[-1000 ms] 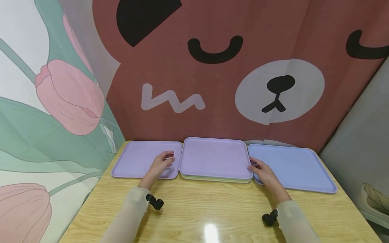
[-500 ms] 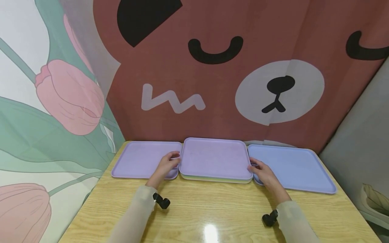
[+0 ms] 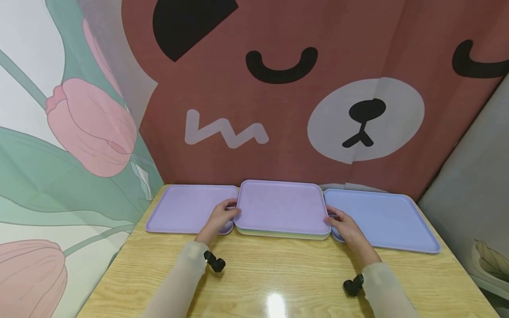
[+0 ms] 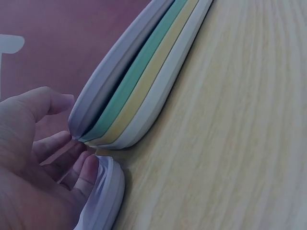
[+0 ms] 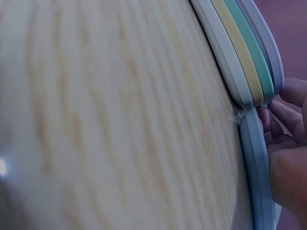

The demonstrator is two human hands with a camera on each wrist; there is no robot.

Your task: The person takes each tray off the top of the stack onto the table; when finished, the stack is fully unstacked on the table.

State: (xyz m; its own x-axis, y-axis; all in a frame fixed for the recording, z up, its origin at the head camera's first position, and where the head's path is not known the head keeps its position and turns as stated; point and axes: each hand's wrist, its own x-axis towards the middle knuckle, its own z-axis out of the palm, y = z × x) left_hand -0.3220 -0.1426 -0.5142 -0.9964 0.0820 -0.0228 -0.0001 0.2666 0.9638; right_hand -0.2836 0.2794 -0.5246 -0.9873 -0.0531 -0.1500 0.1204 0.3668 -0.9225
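Observation:
In the head view a purple tray [image 3: 282, 205] tops a stack in the middle. Beneath it, the left wrist view shows a green tray [image 4: 136, 74], a yellow tray [image 4: 154, 74] and a white tray [image 4: 173, 79]. A dark gap shows between the purple and green rims there. My left hand [image 3: 218, 219] pinches the purple tray's left edge, thumb at the rim and fingers below it. At the opposite edge my right hand [image 3: 346, 227] holds the same tray, its thumb on the rim and its fingers curled under.
Another purple tray [image 3: 183, 207] lies left of the stack, partly under my left hand. On the right lies a blue tray [image 3: 385, 218], below my right hand. All rest on a wooden table [image 3: 278, 265] against a curtain [image 3: 286, 159] with a bear print.
My left hand has moved right, from over the left purple tray to the left edge of the stack's top tray, and now grips it. My right hand has stayed in place.

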